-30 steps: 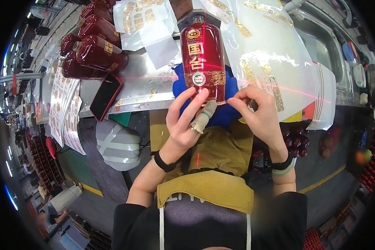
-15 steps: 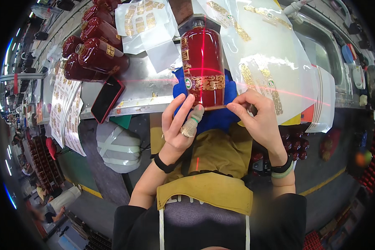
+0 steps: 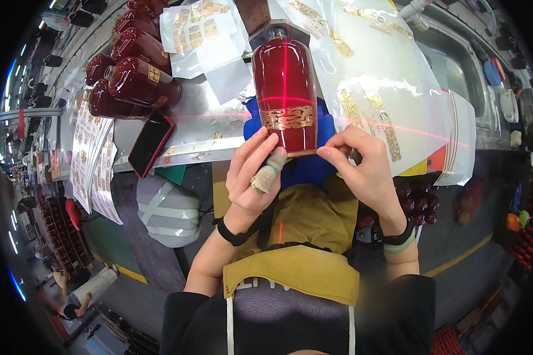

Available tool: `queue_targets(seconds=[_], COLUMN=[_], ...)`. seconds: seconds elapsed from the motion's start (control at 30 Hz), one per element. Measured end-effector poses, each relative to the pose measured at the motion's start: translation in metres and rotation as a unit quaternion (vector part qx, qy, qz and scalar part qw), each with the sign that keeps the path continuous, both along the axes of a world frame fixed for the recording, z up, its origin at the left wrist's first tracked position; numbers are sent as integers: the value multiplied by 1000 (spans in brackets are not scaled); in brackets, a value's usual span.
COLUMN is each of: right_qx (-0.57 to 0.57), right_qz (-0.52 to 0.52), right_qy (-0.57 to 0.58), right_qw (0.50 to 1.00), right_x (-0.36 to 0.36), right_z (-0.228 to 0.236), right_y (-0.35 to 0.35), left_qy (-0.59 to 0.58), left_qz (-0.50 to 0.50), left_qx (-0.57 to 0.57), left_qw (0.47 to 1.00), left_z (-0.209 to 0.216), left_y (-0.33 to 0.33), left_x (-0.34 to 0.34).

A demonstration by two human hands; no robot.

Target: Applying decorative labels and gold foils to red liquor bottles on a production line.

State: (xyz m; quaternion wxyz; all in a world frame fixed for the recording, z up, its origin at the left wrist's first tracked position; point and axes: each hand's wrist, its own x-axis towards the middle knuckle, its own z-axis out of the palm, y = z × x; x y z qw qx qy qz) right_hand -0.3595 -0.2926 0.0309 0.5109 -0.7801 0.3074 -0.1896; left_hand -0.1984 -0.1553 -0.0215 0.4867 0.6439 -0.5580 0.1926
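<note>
A dark red glass bottle [image 3: 286, 77] lies on its back on a blue cloth [image 3: 254, 118], its neck pointing away from me. A gold patterned band [image 3: 286, 118] runs round its lower part. My left hand [image 3: 253, 171] grips the bottle's lower left edge, with fingertips on its side and the thumb, in a finger cot tied with green, by its base. At the lower right corner, my right hand [image 3: 361, 163] has thumb and curled index finger closed against the bottle's edge. Red laser lines cross the bottle lengthwise and across.
Several red bottles [image 3: 142, 81] stand at the far left, near a red-cased phone [image 3: 151, 144]. Sheets of gold stickers [image 3: 95, 160] hang over the left table edge. More sticker sheets [image 3: 204, 35] lie behind, and a large translucent sheet [image 3: 391, 83] covers the right side, beside a metal sink [image 3: 485, 89].
The bottle has rolled about its long axis: the gold characters and round green mark on its left side have gone from sight. My left fingers have drawn closer to its lower side.
</note>
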Motion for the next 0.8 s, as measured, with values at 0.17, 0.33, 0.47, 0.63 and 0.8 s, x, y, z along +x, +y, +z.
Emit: queue_targets(seconds=[0.17,0.33,0.47,0.63,0.8], right_qx=[-4,-14,-16,-3,-13], right_qz=[1,-4,-5,-7,3], right_qy=[-9,-3,6,-23,-15], right_qw=[1000,1000,1000,1000,1000], right_x=[0,-1,1,2,2], right_z=[0,-3,-6,-4,-3], right_y=[0,-4,-4,0,1], left_qy=[-2,-83,-28,-14,19], left_qz=[6,33,-26,-7,13], left_qx=[25,62,93,8,13], left_qw=[1000,994,995,1000,1000], left_z=[-6,1,10,0,-7], left_y=[9,6,3,-1,8], left_x=[-2,-9,-10,-1,-2])
